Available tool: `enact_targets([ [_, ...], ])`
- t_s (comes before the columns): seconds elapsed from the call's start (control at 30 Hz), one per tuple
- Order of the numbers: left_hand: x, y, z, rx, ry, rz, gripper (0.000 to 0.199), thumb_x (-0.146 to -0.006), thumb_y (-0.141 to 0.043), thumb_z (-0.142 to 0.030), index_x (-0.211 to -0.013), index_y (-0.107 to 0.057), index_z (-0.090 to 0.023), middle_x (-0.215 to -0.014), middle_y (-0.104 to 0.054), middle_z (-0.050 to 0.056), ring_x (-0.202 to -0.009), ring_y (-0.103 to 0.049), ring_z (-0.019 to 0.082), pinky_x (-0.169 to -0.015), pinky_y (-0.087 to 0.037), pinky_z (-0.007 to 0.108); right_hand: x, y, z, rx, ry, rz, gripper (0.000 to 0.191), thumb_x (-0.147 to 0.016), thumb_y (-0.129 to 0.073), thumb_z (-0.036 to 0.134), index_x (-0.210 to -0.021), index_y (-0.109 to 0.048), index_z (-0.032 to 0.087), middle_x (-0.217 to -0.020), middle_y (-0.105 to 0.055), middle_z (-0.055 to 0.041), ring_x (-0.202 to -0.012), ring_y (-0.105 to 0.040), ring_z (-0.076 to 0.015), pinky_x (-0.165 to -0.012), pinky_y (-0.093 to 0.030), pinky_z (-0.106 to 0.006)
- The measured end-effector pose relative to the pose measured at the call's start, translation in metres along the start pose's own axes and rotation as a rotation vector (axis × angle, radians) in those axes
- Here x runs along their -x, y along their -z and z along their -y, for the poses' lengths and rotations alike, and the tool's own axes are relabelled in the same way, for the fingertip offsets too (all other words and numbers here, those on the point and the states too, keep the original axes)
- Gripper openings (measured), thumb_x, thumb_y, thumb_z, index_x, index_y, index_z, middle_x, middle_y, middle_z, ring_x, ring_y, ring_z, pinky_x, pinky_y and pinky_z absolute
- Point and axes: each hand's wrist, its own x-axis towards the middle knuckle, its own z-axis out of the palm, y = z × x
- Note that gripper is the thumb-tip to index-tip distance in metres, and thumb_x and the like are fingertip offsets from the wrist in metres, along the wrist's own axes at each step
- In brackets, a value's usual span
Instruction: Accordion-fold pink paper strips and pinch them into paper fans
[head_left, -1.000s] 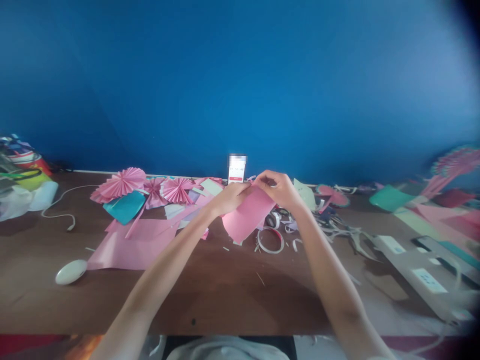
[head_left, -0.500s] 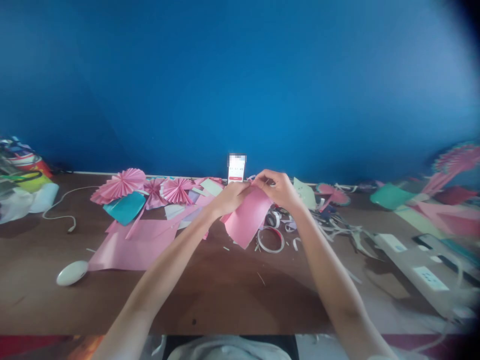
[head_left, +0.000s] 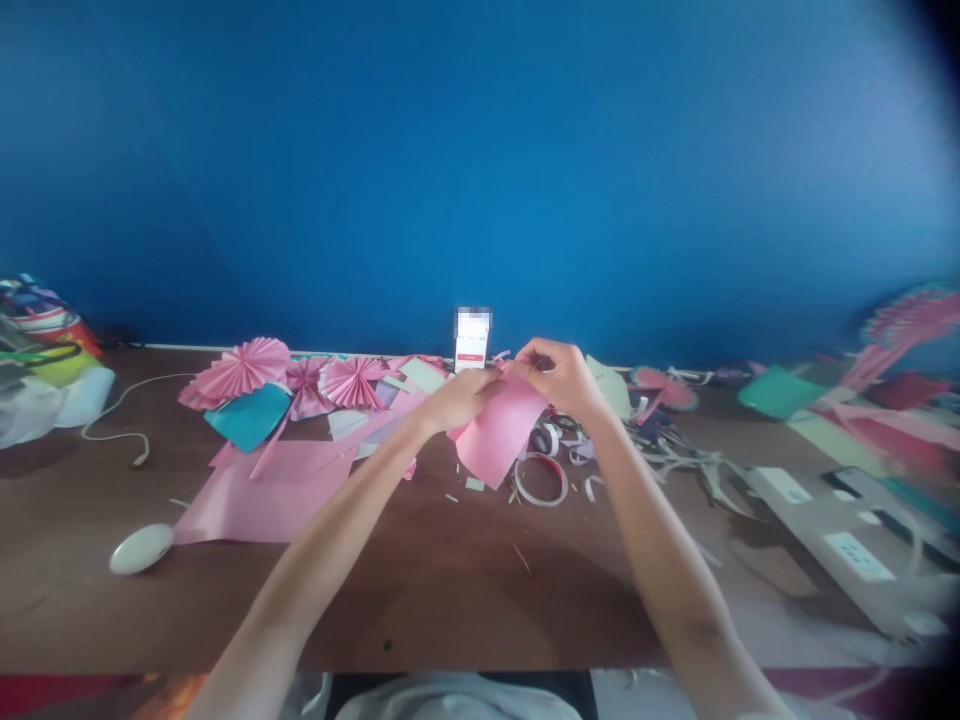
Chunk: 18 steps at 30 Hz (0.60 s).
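A piece of pink paper (head_left: 499,437) hangs between my two hands above the table, its lower end pointing down towards me. My left hand (head_left: 466,395) is closed on its upper left edge. With pinched fingers, my right hand (head_left: 553,375) grips the top edge on the other side. The fingertips of both hands come close together and partly hide the paper's top. Just below and right of the paper lies a roll of tape (head_left: 541,502). Behind my left hand a phone (head_left: 471,345) stands upright with a lit screen.
Left on the brown table (head_left: 420,590) are pink folded paper fans (head_left: 251,367), a teal paper piece (head_left: 249,418), a pink sheet (head_left: 277,495) and a white mouse (head_left: 141,549). Paper strips (head_left: 712,470) and a grey board with sockets (head_left: 817,540) lie right. A blue wall (head_left: 480,170) rises behind.
The paper's lower end has lifted and swung slightly right, uncovering a small pale scrap on the table. Both hands keep their hold in nearly the same place.
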Motion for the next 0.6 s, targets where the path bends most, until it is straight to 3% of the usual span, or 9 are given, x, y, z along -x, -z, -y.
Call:
enact_targets([
  [0.17,0.0005,-0.0015,0.0014,0.025,0.002,0.050,0.034,-0.099,-0.034,-0.042,-0.086,-0.053,-0.017,-0.086,-0.061,0.005,-0.081,-0.058,0.020,-0.075,-0.042,0.032,0.0008,0.0028,0.0006,-0.018,-0.045,0.053,0.020,-0.083,-0.062,0.038,-0.079,-0.066,0.019,-0.073,-0.065,-0.0008,-0.064,-0.052,-0.0135,-0.059,-0.037,-0.026],
  [0.4,0.0020,-0.0031,0.0075,-0.017,0.068,0.118,0.038,-0.098,-0.034,-0.046,-0.106,-0.057,-0.016,-0.104,-0.064,0.011,-0.094,-0.061,0.025,-0.082,-0.044,0.036,0.0007,0.0076,0.0033,0.039,-0.040,-0.008,0.023,-0.082,-0.063,0.040,-0.077,-0.069,0.018,-0.076,-0.069,-0.0034,-0.067,-0.057,-0.0159,-0.060,-0.040,-0.028],
  [0.6,0.0026,-0.0013,0.0027,0.029,0.027,0.149,0.041,-0.099,-0.031,-0.044,-0.116,-0.056,-0.016,-0.121,-0.062,0.013,-0.109,-0.058,0.026,-0.094,-0.043,0.037,0.0007,0.0090,0.0028,0.052,-0.041,-0.011,0.024,-0.083,-0.063,0.041,-0.079,-0.071,0.018,-0.077,-0.070,-0.0041,-0.067,-0.057,-0.0160,-0.060,-0.040,-0.028],
])
